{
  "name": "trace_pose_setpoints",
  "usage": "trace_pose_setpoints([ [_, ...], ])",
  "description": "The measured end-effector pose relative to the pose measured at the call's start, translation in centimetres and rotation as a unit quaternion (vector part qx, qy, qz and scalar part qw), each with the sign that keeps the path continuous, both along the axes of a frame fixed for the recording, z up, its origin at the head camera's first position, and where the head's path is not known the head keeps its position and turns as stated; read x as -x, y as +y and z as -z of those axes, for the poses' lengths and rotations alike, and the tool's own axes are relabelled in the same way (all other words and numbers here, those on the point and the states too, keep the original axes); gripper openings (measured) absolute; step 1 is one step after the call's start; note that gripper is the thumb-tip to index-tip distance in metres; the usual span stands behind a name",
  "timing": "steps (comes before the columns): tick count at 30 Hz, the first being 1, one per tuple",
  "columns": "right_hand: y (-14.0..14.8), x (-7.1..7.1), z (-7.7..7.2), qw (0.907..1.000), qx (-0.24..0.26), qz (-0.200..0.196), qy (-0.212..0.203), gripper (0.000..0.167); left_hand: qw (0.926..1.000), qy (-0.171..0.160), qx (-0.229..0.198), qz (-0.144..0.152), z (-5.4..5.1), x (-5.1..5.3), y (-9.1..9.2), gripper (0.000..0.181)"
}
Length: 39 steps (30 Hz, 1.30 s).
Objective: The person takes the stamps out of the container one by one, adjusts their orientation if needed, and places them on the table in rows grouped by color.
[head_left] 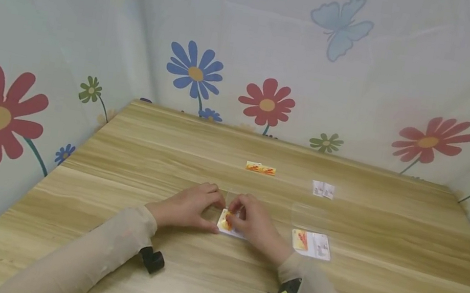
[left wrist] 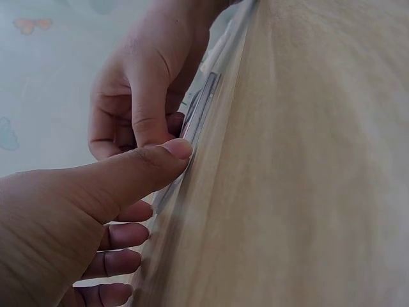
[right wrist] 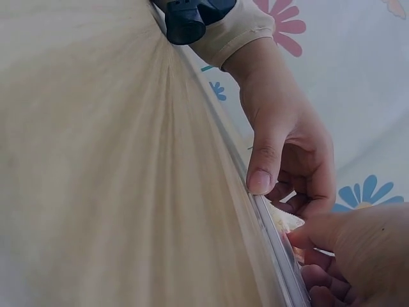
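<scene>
In the head view, a flat clear case lies on the table with a yellow-orange card on its left part. My left hand holds the case's left side, thumb at the near corner and fingers curved round toward the far one. From the right, my right hand pinches at the card with curled fingers, partly covering it. The left wrist view shows the case edge-on, with my left thumb against it. In the right wrist view, my right hand has its thumb at the card's edge.
Right of my hands lies another case holding an orange card and a whitish card. Farther back are two orange cards and two pale cards. A clear sheet or lid is behind the right case. A floral curtain hangs behind the table.
</scene>
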State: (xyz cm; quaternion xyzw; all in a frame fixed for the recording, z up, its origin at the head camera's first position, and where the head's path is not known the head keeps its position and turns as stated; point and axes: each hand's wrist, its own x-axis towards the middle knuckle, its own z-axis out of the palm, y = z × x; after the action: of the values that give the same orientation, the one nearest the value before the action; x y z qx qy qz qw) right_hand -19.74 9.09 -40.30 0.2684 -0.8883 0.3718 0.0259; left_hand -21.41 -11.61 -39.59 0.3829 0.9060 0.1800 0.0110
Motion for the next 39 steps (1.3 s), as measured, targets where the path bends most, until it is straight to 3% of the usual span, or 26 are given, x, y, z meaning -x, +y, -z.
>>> trace_pose_setpoints([
  [16,0.1,0.3,0.2,0.9999,0.015,0.002,0.004,0.014,1.0,-0.007,-0.003,-0.003,0.0,0.1,0.0,0.052],
  [25,0.1,0.2,-0.6,0.9994,0.031,0.009,-0.013,0.008,1.0,-0.006,-0.003,0.002,-0.3,0.0,0.0,0.05],
  [39,0.9,0.3,-1.8,0.9975,0.02,-0.023,-0.064,0.004,0.9999,-0.008,0.003,-0.008,-0.2,0.1,0.0,0.051],
])
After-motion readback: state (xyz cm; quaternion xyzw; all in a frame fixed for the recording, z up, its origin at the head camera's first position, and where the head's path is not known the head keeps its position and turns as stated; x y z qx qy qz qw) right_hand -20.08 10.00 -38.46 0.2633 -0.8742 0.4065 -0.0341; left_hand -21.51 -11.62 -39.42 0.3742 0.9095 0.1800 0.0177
